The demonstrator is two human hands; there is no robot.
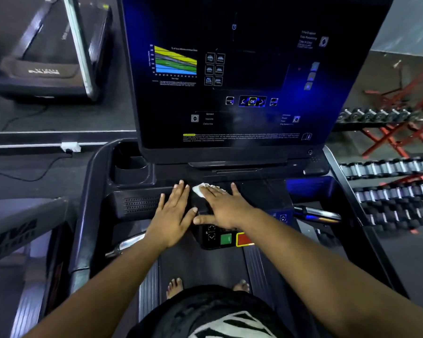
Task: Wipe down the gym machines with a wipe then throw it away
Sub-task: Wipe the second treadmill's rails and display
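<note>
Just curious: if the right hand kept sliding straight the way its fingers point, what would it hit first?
Probably the base of the console screen; the right hand, pressing the wipe, points up the tray toward it.

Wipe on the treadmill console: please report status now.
Right hand flat, fingers pressing white wipe on console shelf. Left hand flat beside it. Nothing in the way.

The treadmill console deck point(254, 193) carries a white wipe point(200, 190) at its centre, pressed flat under the right hand point(226, 206). The left hand point(172, 213) lies flat on the deck at the wipe's 9 o'clock. A cup holder point(131, 170) is sunk in at 10 o'clock.
</note>
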